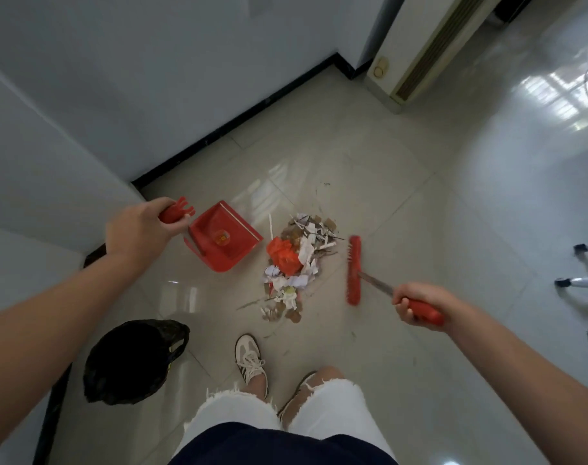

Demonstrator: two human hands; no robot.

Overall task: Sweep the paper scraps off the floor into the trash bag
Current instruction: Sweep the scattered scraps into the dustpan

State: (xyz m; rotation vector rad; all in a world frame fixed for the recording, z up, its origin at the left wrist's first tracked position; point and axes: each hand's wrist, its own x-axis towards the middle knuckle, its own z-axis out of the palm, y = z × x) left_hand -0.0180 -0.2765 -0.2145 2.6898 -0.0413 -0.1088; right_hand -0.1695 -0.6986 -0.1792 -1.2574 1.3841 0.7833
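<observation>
near to far. black trash bag [131,360] slumped on the floor [420,213] by the person's left foot, its mouth not plainly shown; a white sneaker [250,359] just beside it. right grip [420,305], fingers curled round the red handle of the broom [354,270], whose head rests on the tiles just right of the heap, close to but apart from it. paper scraps [299,263] gathered in one elongated pile mid-floor: torn white strips, brown bits, thin stalks and a crumpled orange plastic piece [282,256], with a few stray flecks around the pile. red dustpan [224,241] standing just left of the heap, no scraps seen inside. left grip [141,229] wrapped round the dustpan's upright handle. judged progress: collecting into a pile looks largely done; pushing the pile into the pan and tipping it into the bag remain. behind, a floor-standing air conditioner [430,45].
</observation>
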